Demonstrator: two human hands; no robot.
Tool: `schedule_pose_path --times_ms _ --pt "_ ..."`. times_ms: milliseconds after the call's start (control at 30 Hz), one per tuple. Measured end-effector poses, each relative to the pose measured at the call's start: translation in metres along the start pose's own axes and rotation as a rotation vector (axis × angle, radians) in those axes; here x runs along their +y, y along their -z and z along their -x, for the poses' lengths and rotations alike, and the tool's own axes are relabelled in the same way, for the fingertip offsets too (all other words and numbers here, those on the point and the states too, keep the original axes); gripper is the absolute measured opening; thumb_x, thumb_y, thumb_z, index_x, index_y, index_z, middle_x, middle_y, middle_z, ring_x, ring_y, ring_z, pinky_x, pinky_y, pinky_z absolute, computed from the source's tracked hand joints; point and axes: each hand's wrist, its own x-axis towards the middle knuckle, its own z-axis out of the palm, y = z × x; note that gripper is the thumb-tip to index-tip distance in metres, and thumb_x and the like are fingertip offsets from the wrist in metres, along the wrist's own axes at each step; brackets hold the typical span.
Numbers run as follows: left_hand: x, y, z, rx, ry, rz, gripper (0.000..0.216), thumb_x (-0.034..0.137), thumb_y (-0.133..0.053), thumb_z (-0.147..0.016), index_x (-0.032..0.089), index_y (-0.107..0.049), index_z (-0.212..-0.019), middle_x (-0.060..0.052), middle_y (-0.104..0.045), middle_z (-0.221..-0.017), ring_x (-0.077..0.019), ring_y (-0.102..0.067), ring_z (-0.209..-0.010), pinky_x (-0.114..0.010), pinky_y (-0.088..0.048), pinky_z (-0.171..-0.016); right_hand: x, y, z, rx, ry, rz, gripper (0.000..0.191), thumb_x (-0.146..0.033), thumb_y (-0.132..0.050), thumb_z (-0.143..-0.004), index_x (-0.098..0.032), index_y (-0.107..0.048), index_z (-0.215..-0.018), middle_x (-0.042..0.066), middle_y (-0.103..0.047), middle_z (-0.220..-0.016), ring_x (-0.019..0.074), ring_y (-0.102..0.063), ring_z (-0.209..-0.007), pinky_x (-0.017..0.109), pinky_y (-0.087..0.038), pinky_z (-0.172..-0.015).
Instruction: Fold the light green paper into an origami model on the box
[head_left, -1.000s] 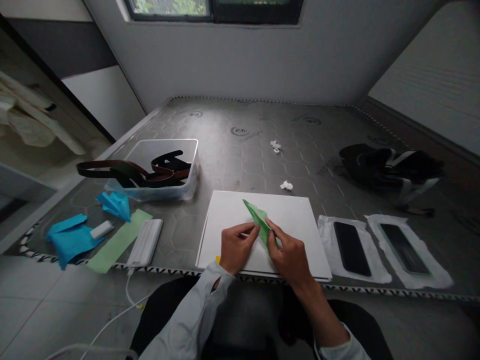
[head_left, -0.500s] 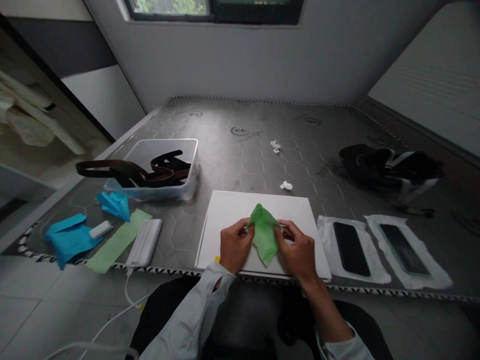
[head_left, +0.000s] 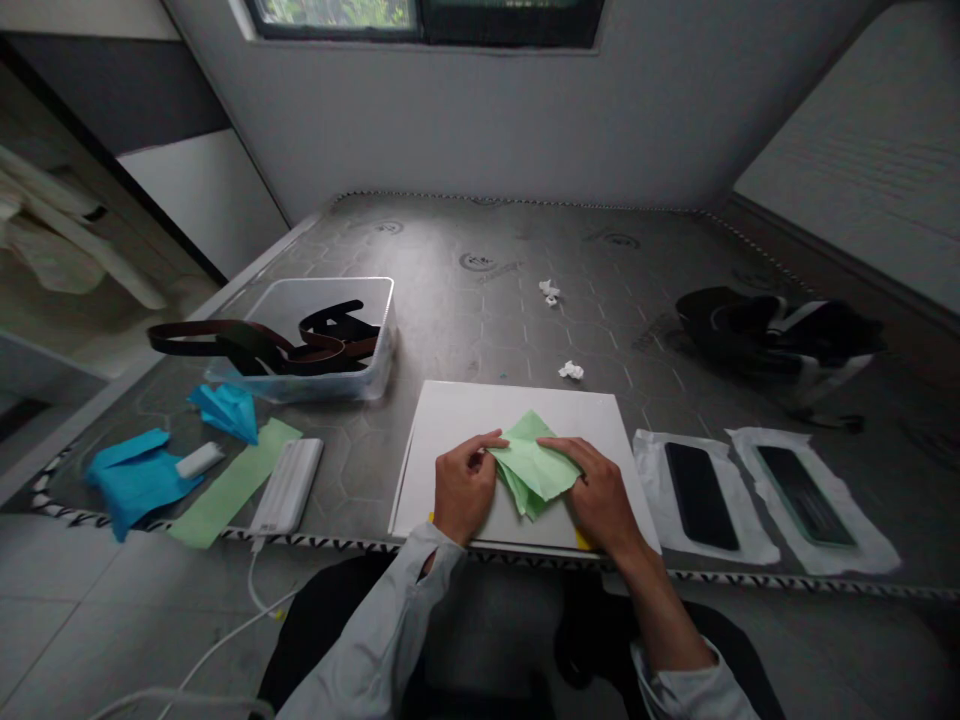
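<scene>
A piece of light green paper [head_left: 536, 468], folded into layers with creases across it, is between my hands above a white flat box [head_left: 450, 410]. My left hand [head_left: 466, 487] pinches its left corner between thumb and fingers. On the right side, my right hand [head_left: 600, 492] grips the other corner, fingers lying over the top and the thumb hidden beneath. The lower layers of the paper spread apart and point toward me. Small yellow patches show at the box's front edge.
Left of the box lie a white power bank [head_left: 289, 487] with a cable, a green paper strip [head_left: 238, 485] and folded blue paper [head_left: 142, 475]. A clear bin [head_left: 386, 345] holds belts. Two phones [head_left: 701, 495] rest on white wrapping at right, with a dark bag [head_left: 780, 335] behind.
The green paper has gone from upright and narrow to flatter and wider, its layers opened out. My right hand's fingers have come over its top, and my left hand still pinches it.
</scene>
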Motion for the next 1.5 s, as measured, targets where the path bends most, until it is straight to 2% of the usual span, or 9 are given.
schedule_pose_path --times_ms 200,400,533,633,733,900,1133,1333,1500 --pt "-0.002 0.001 0.000 -0.004 -0.167 -0.178 0.031 0.005 -0.050 -0.078 0.022 -0.076 -0.084 -0.004 -0.074 -0.106 -0.0197 -0.066 -0.100 -0.037 -0.051 -0.092 0.013 0.007 0.001 -0.134 0.135 0.191 0.061 -0.003 -0.044 -0.067 -0.028 -0.066 -0.118 0.005 -0.052 -0.138 0.0266 -0.046 -0.123 0.051 -0.037 -0.102" --pt "-0.005 -0.006 0.003 -0.031 -0.320 -0.415 0.020 0.011 -0.065 -0.077 0.023 -0.072 -0.090 -0.005 -0.068 -0.105 -0.0224 -0.059 -0.096 -0.040 -0.050 -0.088 0.014 0.017 0.001 -0.179 0.152 0.226 0.059 -0.011 -0.042 -0.077 -0.025 -0.054 -0.133 0.004 -0.041 -0.150 0.0265 -0.038 -0.134 0.050 -0.034 -0.105" --pt "-0.007 -0.007 0.003 -0.033 -0.326 -0.437 0.019 0.012 -0.065 -0.078 0.024 -0.072 -0.092 -0.005 -0.065 -0.106 -0.0214 -0.058 -0.095 -0.039 -0.051 -0.087 0.009 0.005 0.002 -0.193 0.218 0.332 0.054 -0.025 -0.041 -0.093 -0.020 -0.033 -0.146 0.010 -0.034 -0.154 0.0231 -0.033 -0.140 0.047 -0.031 -0.109" --pt "-0.008 -0.007 0.002 -0.047 -0.342 -0.446 0.021 0.013 -0.066 -0.078 0.024 -0.072 -0.094 -0.005 -0.065 -0.105 -0.0208 -0.058 -0.092 -0.039 -0.051 -0.085 0.007 -0.008 0.003 -0.229 0.254 0.424 0.054 -0.033 -0.044 -0.095 -0.022 -0.032 -0.146 0.011 -0.036 -0.152 0.0233 -0.033 -0.140 0.048 -0.030 -0.111" --pt "-0.009 -0.007 0.002 -0.059 -0.350 -0.446 0.021 0.013 -0.066 -0.078 0.025 -0.072 -0.094 -0.005 -0.065 -0.106 -0.0202 -0.058 -0.090 -0.038 -0.052 -0.084 0.009 -0.014 0.003 -0.166 0.218 0.480 0.056 -0.036 -0.046 -0.094 -0.020 -0.032 -0.146 0.012 -0.036 -0.152 0.0248 -0.034 -0.140 0.050 -0.031 -0.111" --pt "-0.010 -0.006 0.002 -0.086 -0.340 -0.448 0.020 0.014 -0.065 -0.080 0.024 -0.072 -0.096 -0.005 -0.064 -0.108 -0.0196 -0.058 -0.089 -0.037 -0.052 -0.084 0.018 0.000 0.000 -0.092 0.220 0.421 0.042 -0.025 -0.047 -0.094 -0.020 -0.049 -0.136 0.011 -0.047 -0.146 0.0233 -0.041 -0.136 0.047 -0.036 -0.108" --pt "-0.008 -0.005 0.001 -0.106 -0.313 -0.455 0.027 0.017 -0.061 -0.082 0.021 -0.067 -0.107 -0.007 -0.062 -0.107 -0.0211 -0.061 -0.095 -0.036 -0.050 -0.088 0.017 0.025 0.002 -0.310 0.300 0.212 0.057 -0.033 -0.075 -0.076 -0.029 -0.056 -0.129 0.007 -0.056 -0.138 0.0251 -0.052 -0.126 0.045 -0.044 -0.103" --pt "-0.002 -0.003 0.002 -0.115 -0.306 -0.440 0.021 0.027 -0.052 -0.091 0.022 -0.069 -0.101 -0.007 -0.063 -0.100 -0.0206 -0.060 -0.095 -0.035 -0.048 -0.088 0.017 0.020 0.002 -0.215 0.174 0.132 0.017 -0.027 -0.063 -0.087 -0.025 -0.070 -0.102 0.005 -0.069 -0.120 0.0220 -0.061 -0.116 0.043 -0.047 -0.101" --pt "0.003 -0.001 0.002 -0.188 -0.310 -0.458 0.026 0.040 -0.052 -0.092 0.022 -0.070 -0.097 -0.006 -0.064 -0.101 -0.0212 -0.060 -0.095 -0.036 -0.046 -0.087 0.020 0.018 0.000 -0.102 0.123 0.116 0.016 -0.030 -0.058 -0.089 -0.024 -0.072 -0.082 0.005 -0.069 -0.118 0.0225 -0.059 -0.113 0.043 -0.046 -0.099"
